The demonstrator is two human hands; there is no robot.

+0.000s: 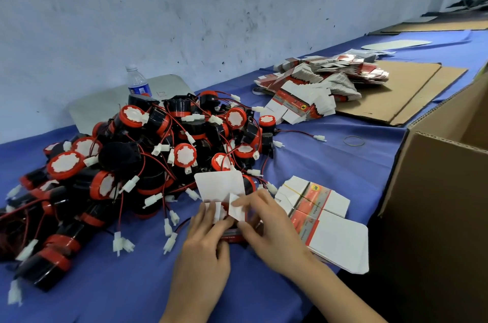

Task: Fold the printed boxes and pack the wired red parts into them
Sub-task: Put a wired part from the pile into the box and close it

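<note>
Hands meet on one printed box (224, 206) at the worktop's (330, 161) near edge: left hand (208, 238) grips its body, right hand (266, 219) pinches a side flap; tuck lid stands open toward the red parts pile (148, 153), left hand nearer.

Workbench against a scuffed wall

A pale blue-grey wall (211, 6), speckled with dark marks, backs the blue-covered surface (330, 159); flat brown cardboard sheets (390, 95) lie at two o'clock.
</note>
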